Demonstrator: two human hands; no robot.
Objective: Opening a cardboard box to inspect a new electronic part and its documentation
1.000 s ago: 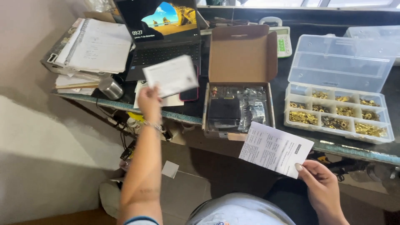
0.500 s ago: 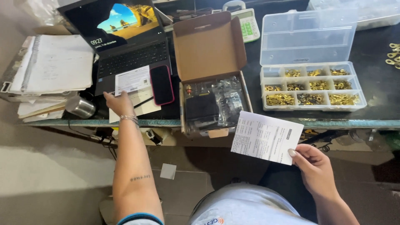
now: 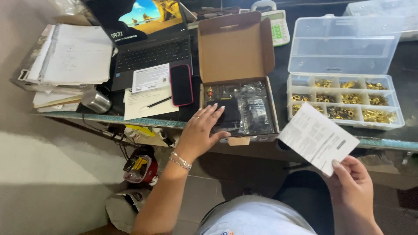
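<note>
My left hand (image 3: 201,129) reaches with spread fingers onto the near left corner of an open cardboard box (image 3: 235,48), its fingertips touching a black item (image 3: 230,114) inside. Clear plastic bags (image 3: 257,109) with small parts fill the rest of the box. My right hand (image 3: 353,188) is low at the right and pinches the corner of a white printed sheet (image 3: 318,137), held up in front of the table edge. A small white card (image 3: 150,77) lies on the laptop's front edge, beside a phone with a red case (image 3: 181,85).
A clear compartment organiser (image 3: 344,99) with brass fittings stands open at the right. An open laptop (image 3: 150,45), a paper stack (image 3: 74,58), a metal cup (image 3: 96,101), a pen on a sheet (image 3: 159,102) and a calculator (image 3: 278,26) crowd the table. Clutter lies on the floor below.
My left hand has let go of the white card by the laptop and moved right onto the box. The right hand still holds the printed sheet.
</note>
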